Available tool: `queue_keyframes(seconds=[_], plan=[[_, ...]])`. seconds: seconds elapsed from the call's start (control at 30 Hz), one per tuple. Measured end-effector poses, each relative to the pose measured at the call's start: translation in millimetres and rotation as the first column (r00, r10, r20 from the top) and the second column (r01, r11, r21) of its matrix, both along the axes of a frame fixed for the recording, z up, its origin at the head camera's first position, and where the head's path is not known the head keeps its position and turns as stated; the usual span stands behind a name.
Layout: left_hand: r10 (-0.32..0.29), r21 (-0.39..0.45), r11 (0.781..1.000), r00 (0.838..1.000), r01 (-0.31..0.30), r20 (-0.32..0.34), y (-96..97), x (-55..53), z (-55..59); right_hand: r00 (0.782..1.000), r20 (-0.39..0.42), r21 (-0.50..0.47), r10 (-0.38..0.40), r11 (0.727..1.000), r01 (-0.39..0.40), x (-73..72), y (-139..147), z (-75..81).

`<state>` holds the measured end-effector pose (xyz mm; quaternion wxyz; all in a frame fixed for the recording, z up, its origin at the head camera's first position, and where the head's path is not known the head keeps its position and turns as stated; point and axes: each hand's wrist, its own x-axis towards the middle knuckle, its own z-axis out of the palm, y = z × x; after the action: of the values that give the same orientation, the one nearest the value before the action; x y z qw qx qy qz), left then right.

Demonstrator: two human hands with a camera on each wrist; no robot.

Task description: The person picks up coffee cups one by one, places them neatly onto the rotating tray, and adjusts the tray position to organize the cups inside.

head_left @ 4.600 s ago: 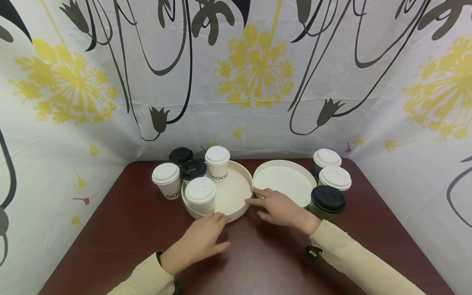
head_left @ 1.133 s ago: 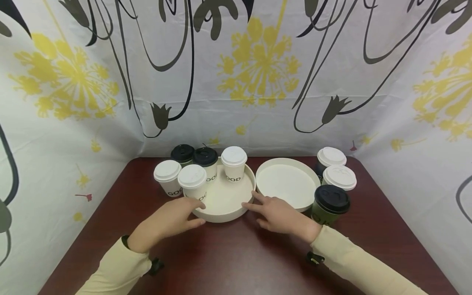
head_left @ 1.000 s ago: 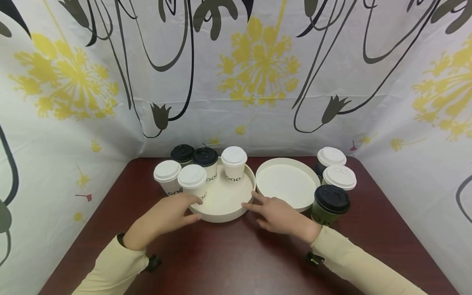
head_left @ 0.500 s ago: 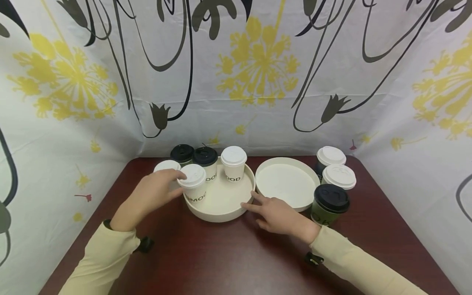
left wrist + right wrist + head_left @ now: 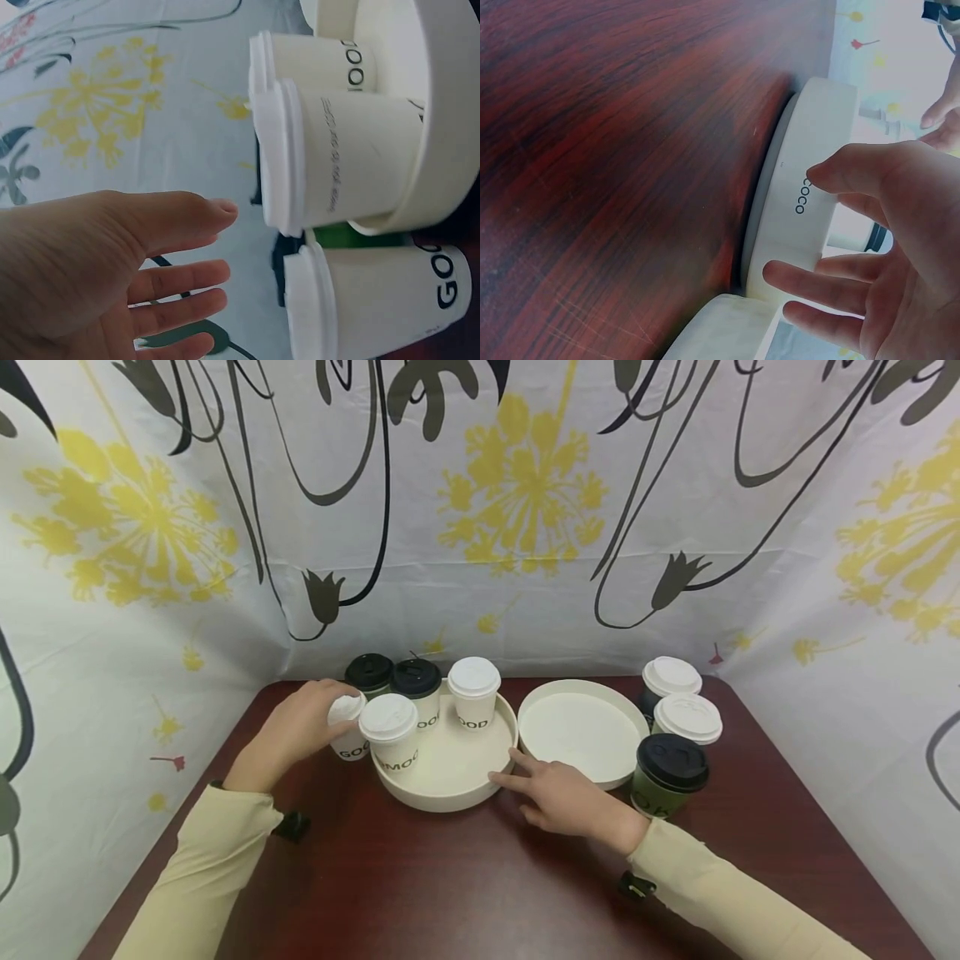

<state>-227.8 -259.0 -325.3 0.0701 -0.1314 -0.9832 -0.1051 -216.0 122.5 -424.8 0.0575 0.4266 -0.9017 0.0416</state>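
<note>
My left hand (image 5: pixel 296 731), fingers loosely bent, is at a white-lidded paper cup (image 5: pixel 351 745) left of the left round tray (image 5: pixel 450 802). In the left wrist view a gap shows between the fingertips and that cup's lid (image 5: pixel 309 300). On the left tray stand a front white-lidded cup (image 5: pixel 392 739), a black-lidded cup (image 5: pixel 420 681) and a rear white-lidded cup (image 5: pixel 475 693). My right hand (image 5: pixel 566 793) rests its spread fingers at this tray's right rim. The right wrist view has the thumb across the tray's outer wall (image 5: pixel 780 232), marked "COCO".
Behind the left cups stands another black-lidded cup (image 5: pixel 369 671). A second round tray (image 5: pixel 577 735), with nothing in it, adjoins the left one. Two white-lidded cups (image 5: pixel 686 718) and a green black-lidded cup (image 5: pixel 667 777) stand at its right. A patterned cloth (image 5: pixel 525 610) encloses the table (image 5: pixel 465 893).
The cups on the left tray have spread apart since the oldest frame. My left hand has moved from the tray's front leftward and back to the outside cup. The right hand has stayed.
</note>
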Motion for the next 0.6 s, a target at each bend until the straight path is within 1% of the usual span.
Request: queue_keyframes(seconds=[0.17,0.37,0.5,0.6], plan=[[0.004,-0.003,1.000,0.999,-0.004,0.049,-7.5,-12.2,-6.6,1.000,-0.006,0.000,0.004,1.000,-0.004,-0.6,0.2,0.0],[-0.005,-0.002,1.000,0.997,0.005,0.079,-12.4,-25.7,-16.9,1.000,-0.011,0.000,0.003,1.000,-0.003,-0.5,0.0,-0.5],[0.005,-0.010,1.000,0.994,-0.004,0.106,-13.4,-32.0,-21.5,1.000,-0.010,-0.006,0.004,1.000,-0.004,-0.5,0.0,-0.9],[0.017,-0.016,1.000,0.993,-0.016,0.119,-14.4,-34.8,-23.5,1.000,-0.016,-0.013,0.007,1.000,-0.007,-0.9,-0.2,-1.1]])
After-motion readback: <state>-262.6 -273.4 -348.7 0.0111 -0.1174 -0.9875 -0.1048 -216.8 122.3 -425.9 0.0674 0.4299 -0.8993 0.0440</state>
